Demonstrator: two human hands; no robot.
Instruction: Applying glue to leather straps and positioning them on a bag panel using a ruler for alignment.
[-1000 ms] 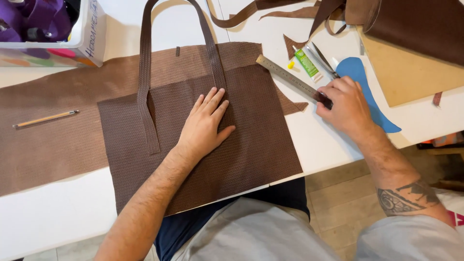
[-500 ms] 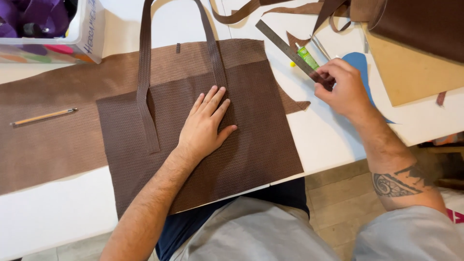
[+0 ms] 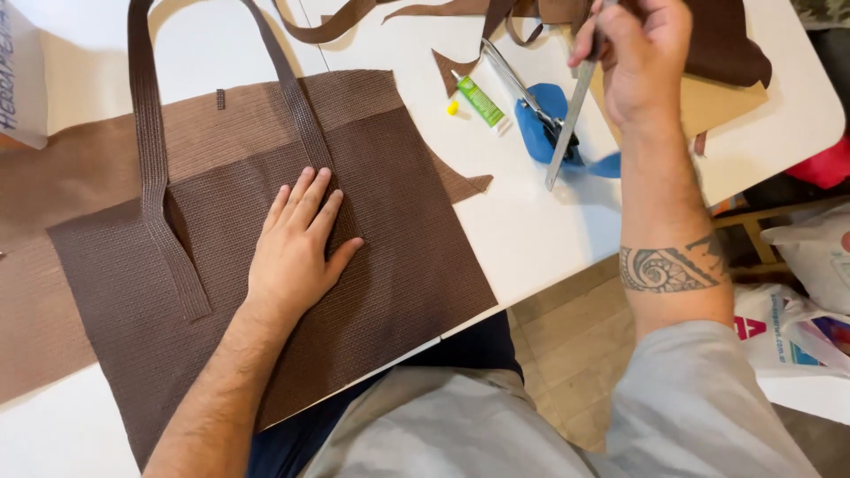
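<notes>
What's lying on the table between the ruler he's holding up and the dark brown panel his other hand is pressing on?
Little: the right hand holds the metal ruler tilted above the blue-handled scissors. Toward the dark brown panel under the left hand lie a green glue tube and a brown scrap.

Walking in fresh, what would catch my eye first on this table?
Probably the big dark brown woven panel with its long strap, lying at the table's near edge under the flat left hand. Next, the right hand lifting a metal ruler above blue-handled scissors, far right.
</notes>
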